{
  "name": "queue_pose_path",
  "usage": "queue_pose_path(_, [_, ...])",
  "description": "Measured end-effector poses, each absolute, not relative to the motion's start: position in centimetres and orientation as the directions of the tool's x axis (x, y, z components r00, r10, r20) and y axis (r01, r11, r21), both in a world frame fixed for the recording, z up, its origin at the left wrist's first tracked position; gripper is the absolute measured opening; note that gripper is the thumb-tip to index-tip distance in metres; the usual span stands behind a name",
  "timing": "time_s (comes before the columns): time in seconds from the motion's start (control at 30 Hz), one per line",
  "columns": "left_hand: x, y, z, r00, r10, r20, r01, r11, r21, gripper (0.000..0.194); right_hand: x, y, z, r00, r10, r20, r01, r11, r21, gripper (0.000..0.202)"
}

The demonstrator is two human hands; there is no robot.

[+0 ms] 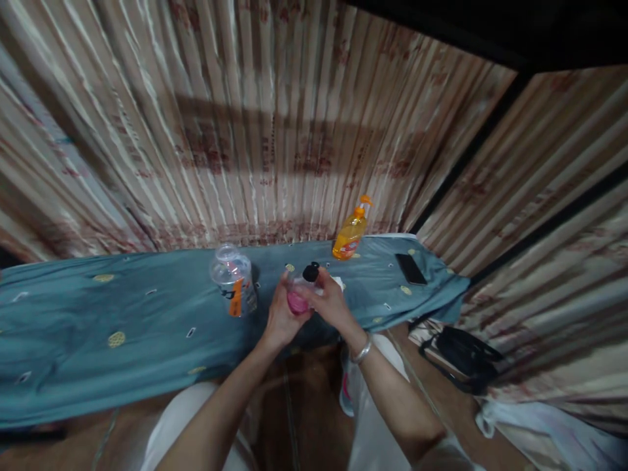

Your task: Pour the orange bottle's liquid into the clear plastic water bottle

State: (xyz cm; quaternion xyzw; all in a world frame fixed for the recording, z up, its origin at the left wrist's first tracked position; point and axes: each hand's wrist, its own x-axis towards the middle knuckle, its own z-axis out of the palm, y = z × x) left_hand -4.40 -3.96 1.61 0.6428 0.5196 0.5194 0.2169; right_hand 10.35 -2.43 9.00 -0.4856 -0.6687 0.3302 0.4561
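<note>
Both of my hands are around a small clear bottle (297,301) with pink liquid inside and a black cap (311,272). My left hand (280,316) wraps its lower left side. On the right side, my right hand (331,299) grips it near the cap, with the thumb across the front. The bottle is tilted and held over the front part of the cloth-covered table (161,327). Something white (339,282) shows partly behind my right hand; I cannot make out what it is.
Left of my hands stands a clear plastic container (235,288) with an orange label. An orange pump bottle (350,235) stands at the back, and a dark phone (411,269) lies right of it. A pleated curtain (275,131) hangs behind. On the floor is a black bag (466,356).
</note>
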Motion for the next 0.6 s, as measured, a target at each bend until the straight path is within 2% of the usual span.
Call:
queue_pose_path(0.1, [-3.3,-4.9,2.1,-0.046,0.920,0.390,0.418,-0.337,0.844,0.106,11.3,-2.0,9.2,-0.083,0.964,0.252,0.243,0.265,-0.933,0.052])
queue_pose_path(0.23, [-2.5,-5.9,3.1,-0.028,0.948,0.317,0.389,-0.282,0.877,0.100,12.0,-1.4,9.5,-0.177,0.962,0.208,0.111,0.230,-0.967,0.041])
queue_pose_path(0.5, [-3.1,-6.1,5.4,0.020,0.984,0.176,0.298,-0.174,0.939,0.096,11.5,-0.3,9.3,-0.233,0.961,0.148,-0.005,0.152,-0.988,0.048])
queue_pose_path(0.6, [-2.9,-6.7,5.5,0.076,0.990,0.116,0.234,-0.131,0.963,0.091,12.1,-0.2,9.3,-0.312,0.945,0.098,-0.051,0.086,-0.995,0.051])
